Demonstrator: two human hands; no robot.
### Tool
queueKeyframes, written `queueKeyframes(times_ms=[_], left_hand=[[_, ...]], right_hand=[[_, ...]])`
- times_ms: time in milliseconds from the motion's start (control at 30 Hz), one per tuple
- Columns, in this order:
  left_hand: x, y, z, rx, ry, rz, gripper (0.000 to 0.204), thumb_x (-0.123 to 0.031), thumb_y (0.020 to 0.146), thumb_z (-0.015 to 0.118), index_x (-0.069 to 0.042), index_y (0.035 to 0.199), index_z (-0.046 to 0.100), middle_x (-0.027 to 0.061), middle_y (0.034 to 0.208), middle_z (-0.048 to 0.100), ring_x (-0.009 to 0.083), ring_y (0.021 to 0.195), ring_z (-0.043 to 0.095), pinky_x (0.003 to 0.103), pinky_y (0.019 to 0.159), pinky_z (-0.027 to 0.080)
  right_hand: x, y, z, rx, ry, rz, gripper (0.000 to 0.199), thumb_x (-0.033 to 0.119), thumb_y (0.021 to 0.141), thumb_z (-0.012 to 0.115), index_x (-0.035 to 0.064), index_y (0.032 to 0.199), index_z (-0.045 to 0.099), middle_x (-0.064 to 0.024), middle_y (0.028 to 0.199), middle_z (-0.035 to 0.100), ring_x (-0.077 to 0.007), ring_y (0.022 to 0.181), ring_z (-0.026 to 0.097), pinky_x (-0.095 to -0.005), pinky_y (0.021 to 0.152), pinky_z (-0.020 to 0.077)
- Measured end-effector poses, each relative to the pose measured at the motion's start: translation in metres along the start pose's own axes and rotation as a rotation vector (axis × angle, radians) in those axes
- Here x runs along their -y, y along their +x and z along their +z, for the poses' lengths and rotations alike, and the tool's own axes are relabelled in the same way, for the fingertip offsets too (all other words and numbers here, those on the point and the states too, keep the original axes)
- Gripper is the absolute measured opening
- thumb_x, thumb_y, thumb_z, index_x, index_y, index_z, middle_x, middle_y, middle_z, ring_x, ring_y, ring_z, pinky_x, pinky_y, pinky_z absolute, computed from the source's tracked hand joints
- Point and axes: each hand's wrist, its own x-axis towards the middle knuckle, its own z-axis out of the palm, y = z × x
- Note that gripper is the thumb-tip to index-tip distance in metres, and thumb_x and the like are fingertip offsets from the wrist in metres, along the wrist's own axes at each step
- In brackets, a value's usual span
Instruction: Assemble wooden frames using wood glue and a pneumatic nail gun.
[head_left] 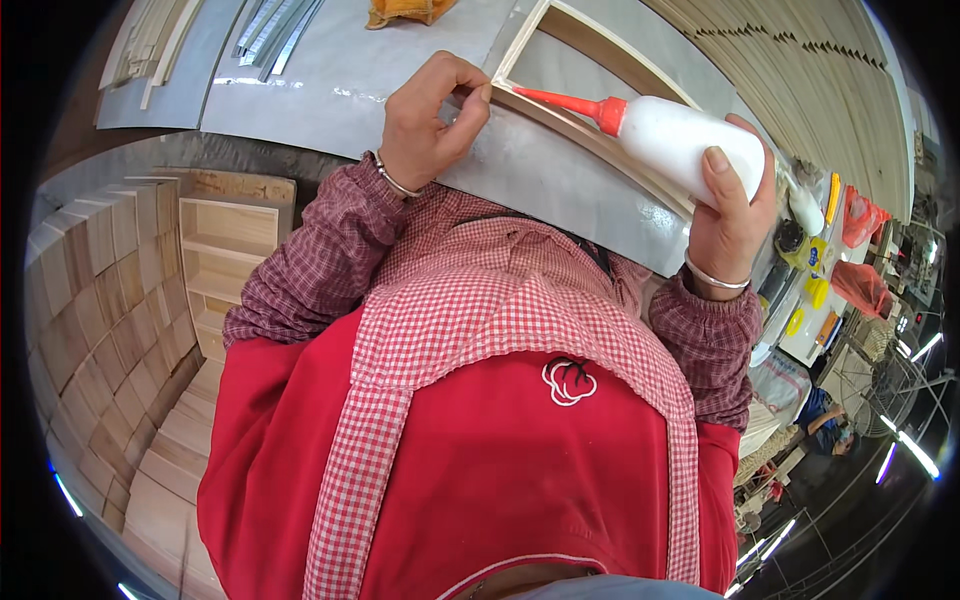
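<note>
A white squeeze bottle (690, 145) with a long red nozzle (560, 101) lies tilted in my right hand (738, 205), whose fingers are wrapped round its base. The nozzle tip points left, at the near left corner of a thin rectangular wooden frame (590, 135) on the grey tabletop. Beside that same corner is my left hand (435, 115), thumb and forefinger pinched together. Whatever the pinch may hold is too small or hidden to make out.
Thin wooden strips (800, 90) are stacked at the far right. Metal strips (275, 35) and an orange cloth (408, 10) lie on the table's far side. Wooden blocks (100, 300) and a shelved wooden box (232, 225) stand at my left. Bottles and red bags (862, 287) crowd the right.
</note>
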Motion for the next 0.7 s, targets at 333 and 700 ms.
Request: queueKeyframes(times_ms=[333, 700], left_hand=[[-0.005, -0.001, -0.001, 0.017, 0.036, 0.002, 0.007, 0.002, 0.076, 0.058, -0.001, 0.082, 0.058, 0.0046, 0.077, 0.056, 0.0144, 0.062, 0.05, 0.022, 0.06, 0.044], [-0.006, -0.003, -0.004, 0.104, 0.09, -0.09, 0.006, 0.0, 0.08, 0.057, 0.0, 0.086, 0.057, 0.0053, 0.079, 0.057, 0.0138, 0.068, 0.051, 0.022, 0.066, 0.044]], right_hand=[[-0.002, -0.028, -0.066, -0.14, 0.038, 0.007, 0.047, 0.01, 0.075, 0.068, 0.0024, 0.118, 0.051, -0.014, 0.103, 0.055, -0.0234, 0.089, 0.054, -0.0307, 0.081, 0.0453], [-0.013, -0.08, -0.149, -0.393, -0.062, 0.013, 0.045, 0.01, 0.08, 0.059, -0.0012, 0.122, 0.047, -0.016, 0.112, 0.052, -0.024, 0.097, 0.053, -0.03, 0.087, 0.0438]])
